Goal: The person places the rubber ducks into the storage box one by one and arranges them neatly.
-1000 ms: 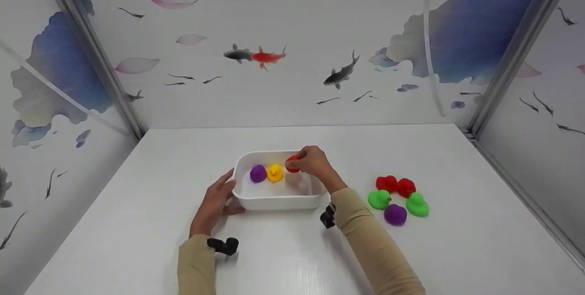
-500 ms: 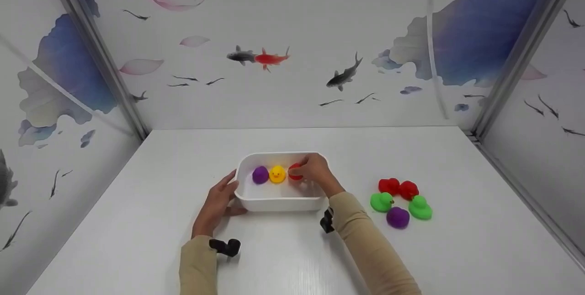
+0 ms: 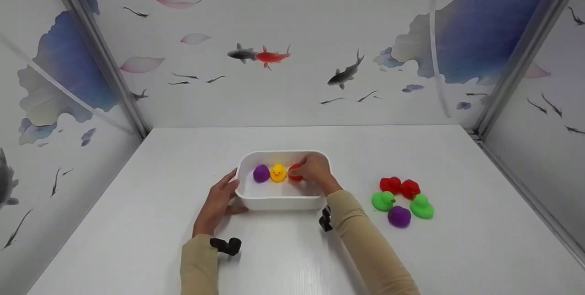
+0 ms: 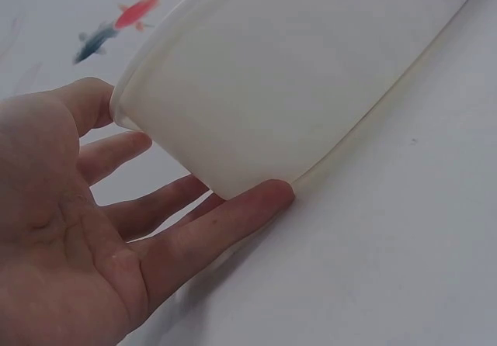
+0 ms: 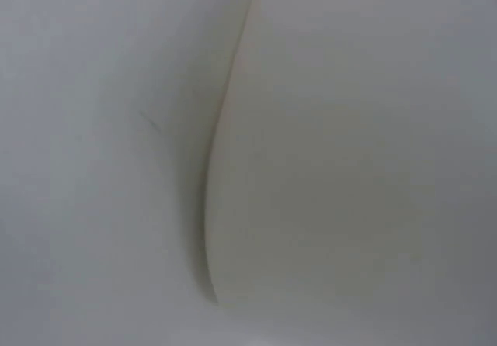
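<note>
A white plastic tub [image 3: 281, 203] stands on the table in the head view. My left hand [image 3: 217, 201] grips its left end; in the left wrist view the thumb lies along the front wall and other fingers touch the end near the rim. Inside the tub, my right hand [image 3: 315, 169] holds a red rubber duck [image 3: 295, 173], largely covered by the fingers. Left of it sit a yellow rubber duck [image 3: 278, 174] and a round purple toy [image 3: 261, 173]. The right wrist view shows only the tub's outer wall [image 5: 334, 167] and the table, with no hand.
To the right of the tub lie two red toys [image 3: 410, 189], two green rubber ducks [image 3: 421, 206] and a purple toy [image 3: 399, 217]. Printed white panels [image 3: 292, 103] enclose the white table [image 3: 274, 258] at the back and sides.
The right hand has lowered the red rubber duck into the tub, beside the yellow one. Over the last half second it has hardly moved. The left hand keeps its hold on the tub.
</note>
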A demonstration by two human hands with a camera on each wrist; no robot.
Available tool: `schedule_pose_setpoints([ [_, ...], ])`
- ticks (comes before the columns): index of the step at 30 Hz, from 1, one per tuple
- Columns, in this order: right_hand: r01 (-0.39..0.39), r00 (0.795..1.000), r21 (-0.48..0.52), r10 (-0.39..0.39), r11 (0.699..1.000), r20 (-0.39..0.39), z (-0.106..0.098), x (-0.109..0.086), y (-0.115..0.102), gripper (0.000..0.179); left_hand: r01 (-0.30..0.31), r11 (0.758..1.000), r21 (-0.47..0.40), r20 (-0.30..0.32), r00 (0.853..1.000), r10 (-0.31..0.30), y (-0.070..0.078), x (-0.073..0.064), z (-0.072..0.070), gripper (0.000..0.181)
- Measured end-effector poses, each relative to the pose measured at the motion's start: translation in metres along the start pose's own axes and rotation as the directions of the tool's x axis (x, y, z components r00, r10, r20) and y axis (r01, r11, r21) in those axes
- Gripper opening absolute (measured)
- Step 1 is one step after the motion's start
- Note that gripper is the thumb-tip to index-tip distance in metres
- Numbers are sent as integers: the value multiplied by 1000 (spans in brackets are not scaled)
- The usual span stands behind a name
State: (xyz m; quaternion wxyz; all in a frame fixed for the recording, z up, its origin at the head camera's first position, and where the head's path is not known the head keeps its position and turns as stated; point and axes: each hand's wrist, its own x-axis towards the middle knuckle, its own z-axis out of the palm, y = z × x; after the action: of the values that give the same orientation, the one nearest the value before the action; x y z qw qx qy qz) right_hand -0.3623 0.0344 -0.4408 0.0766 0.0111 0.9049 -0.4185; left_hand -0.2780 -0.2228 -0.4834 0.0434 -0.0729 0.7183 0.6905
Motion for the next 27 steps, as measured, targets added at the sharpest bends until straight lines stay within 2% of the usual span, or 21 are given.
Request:
schedule_pose_setpoints([
  [5,27,999,-69,-29,997,-28,-1,-4,-2,27,-7,1000,-6,3,1000,7,1,1,3,51],
  [12,10,1000,-85,-11,996,-8,-6,-6,-3,28,-24,999,-22,16,1000,24,1,0,5,51],
  [18,21,998,-9,-21,1000,51,-15,-9,-6,34,-11,1000,-2,8,1000,11,1,-1,3,52],
  [27,126,990,21,-127,992,59,-34,-36,-6,34,-4,1000,-1,5,1000,4,-1,2,0,53],
])
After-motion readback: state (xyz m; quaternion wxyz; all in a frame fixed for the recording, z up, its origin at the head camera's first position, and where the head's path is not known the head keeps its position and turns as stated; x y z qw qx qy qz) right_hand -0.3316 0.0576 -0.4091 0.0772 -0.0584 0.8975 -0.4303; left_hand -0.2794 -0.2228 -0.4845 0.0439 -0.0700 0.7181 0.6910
